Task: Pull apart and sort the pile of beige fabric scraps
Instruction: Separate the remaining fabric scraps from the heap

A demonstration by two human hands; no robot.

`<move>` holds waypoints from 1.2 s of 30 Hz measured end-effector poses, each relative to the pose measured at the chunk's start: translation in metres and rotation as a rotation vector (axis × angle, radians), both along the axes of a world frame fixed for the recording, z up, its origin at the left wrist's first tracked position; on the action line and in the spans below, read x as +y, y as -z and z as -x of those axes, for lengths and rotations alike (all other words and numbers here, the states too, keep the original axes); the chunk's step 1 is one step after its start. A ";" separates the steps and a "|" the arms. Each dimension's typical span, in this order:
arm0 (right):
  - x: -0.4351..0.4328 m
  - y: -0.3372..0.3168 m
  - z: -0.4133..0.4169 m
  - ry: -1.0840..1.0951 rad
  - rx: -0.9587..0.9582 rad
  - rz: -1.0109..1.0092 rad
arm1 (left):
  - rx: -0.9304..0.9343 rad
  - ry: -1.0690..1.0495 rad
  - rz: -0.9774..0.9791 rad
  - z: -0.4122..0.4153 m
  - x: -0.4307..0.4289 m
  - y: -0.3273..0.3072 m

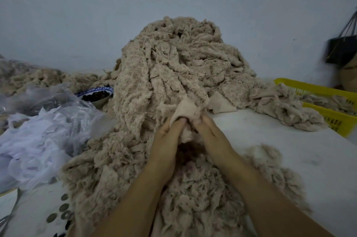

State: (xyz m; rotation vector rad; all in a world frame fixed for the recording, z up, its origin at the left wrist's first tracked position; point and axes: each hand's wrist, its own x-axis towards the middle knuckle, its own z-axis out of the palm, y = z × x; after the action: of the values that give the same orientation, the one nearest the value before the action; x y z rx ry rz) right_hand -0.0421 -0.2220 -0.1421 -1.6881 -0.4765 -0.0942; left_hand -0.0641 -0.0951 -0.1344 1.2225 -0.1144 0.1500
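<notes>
Grip: left hand and right hand pinch one scrap.

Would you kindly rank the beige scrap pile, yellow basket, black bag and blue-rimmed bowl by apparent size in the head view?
1. beige scrap pile
2. yellow basket, partly covered
3. black bag and blue-rimmed bowl look alike; both partly hidden, so unranked
</notes>
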 end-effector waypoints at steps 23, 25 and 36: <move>-0.006 -0.014 -0.006 0.332 -0.137 -0.259 | -0.034 0.127 -0.670 0.002 -0.008 0.014; -0.004 -0.016 -0.004 0.293 -0.117 -0.257 | 0.059 0.209 -0.360 -0.003 -0.005 0.015; 0.018 -0.012 0.016 -0.081 -0.391 0.436 | 0.232 0.261 0.171 -0.013 0.009 0.011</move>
State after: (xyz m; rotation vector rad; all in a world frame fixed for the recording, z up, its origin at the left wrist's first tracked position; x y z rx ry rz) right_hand -0.0581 -0.2039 -0.1299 -2.0834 -0.9078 -0.2809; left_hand -0.0514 -0.0861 -0.1459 1.0361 -0.0565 -0.2055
